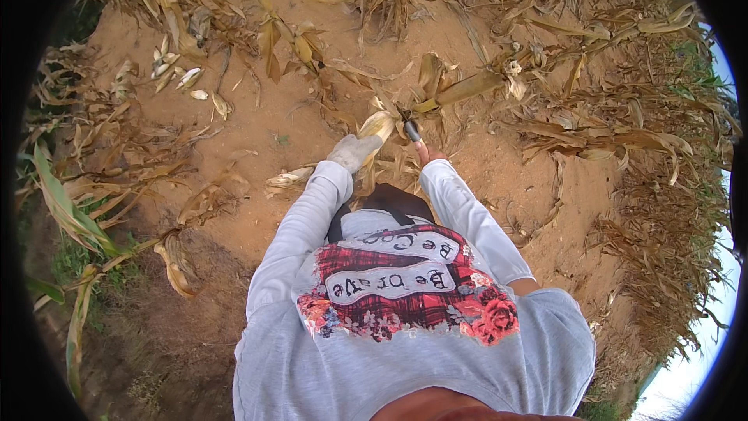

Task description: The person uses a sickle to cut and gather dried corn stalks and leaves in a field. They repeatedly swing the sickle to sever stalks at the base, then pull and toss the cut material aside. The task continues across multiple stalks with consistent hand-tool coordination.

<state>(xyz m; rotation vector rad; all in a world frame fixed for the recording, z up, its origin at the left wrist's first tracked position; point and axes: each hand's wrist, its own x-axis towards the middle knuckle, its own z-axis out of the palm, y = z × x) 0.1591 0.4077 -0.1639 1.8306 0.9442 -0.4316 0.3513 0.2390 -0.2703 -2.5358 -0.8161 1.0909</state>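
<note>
In a pale glove, my left hand grips an ear of corn in its dry husk, just left of a leaning dry corn stalk. My bare right hand is closed around the handle of a tool with a dark metal end. That dark end touches or nearly touches the base of the ear, where it meets the stalk; the exact contact is too small to tell. Most of the handle is hidden by my fingers. Another dry-husked ear lies by my left sleeve.
Several corn ears lie in a loose pile on the sandy soil at the upper left. Dry corn stalks crowd the right side. One partly green stalk leans in at the lower left, and more dry leaves hang ahead.
</note>
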